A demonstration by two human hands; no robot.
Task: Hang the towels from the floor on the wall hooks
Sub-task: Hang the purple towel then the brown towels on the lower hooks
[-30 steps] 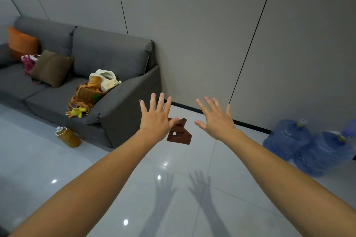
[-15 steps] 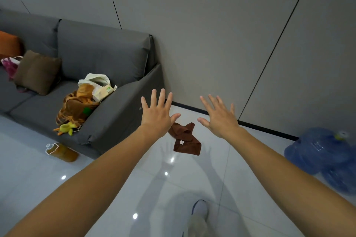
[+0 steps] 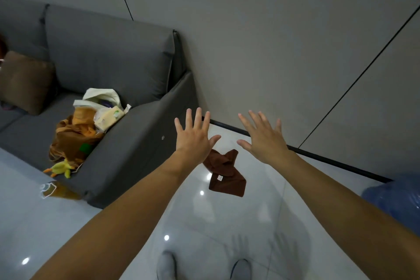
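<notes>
brown towel [image 3: 225, 175] is lying crumpled on the glossy grey floor [image 3: 227, 223], just beside the end of the grey sofa [image 3: 127, 143] and near the wall [image 3: 272, 52]. it is showing larger and nearer than a second ago, and the person's shoes [image 3: 167, 267] are now coming into the bottom of the view, so the person is walking up to it. the left hand [image 3: 193, 141] and the right hand [image 3: 263, 143] are staying stretched forward above it, each grip open with fingers spread, holding nothing. the towel is not yet being touched, so the pick-up is likely coming next; no wall hooks are showing here.
</notes>
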